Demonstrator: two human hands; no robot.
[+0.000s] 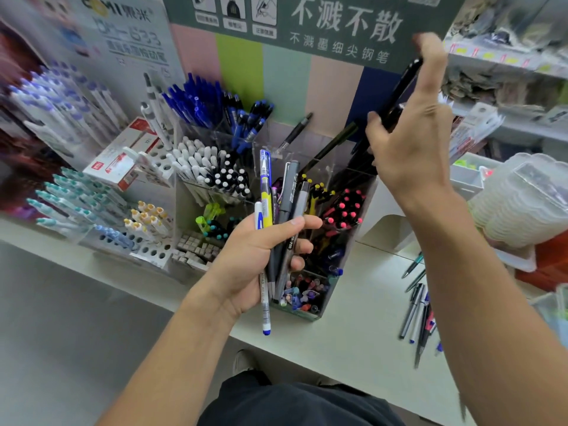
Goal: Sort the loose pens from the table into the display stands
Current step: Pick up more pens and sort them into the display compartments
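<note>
Best done slowly: lined the black pen [401, 87] up over a matching back compartment of the clear display stand [347, 210], tip down, then let go only once the barrel sat between the walls. Judged the dark pens at the rear right as the likely match, though not certain from this angle. Needed care not to knock the pens leaning out of the stand.

Right hand [408, 142] raised high above the stand's rear right corner, fingers [430, 66] curled round the black pen, thumb pressing its lower part; pen tilted, upper end up by the green sign [307, 23]. Pen well clear of every compartment, not yet lowered.

Left hand [258, 259] held in front of the stand, fingers clamped on a bundle of pens [276, 216], roughly upright: a blue-and-yellow one, a white one, grey ones. Bundle pinned between thumb and curled fingers, ends sticking out above and below the fist.

Further loose pens [419, 312] left lying on the tabletop [353, 327], right of the stand, partly hidden behind the right forearm.
</note>
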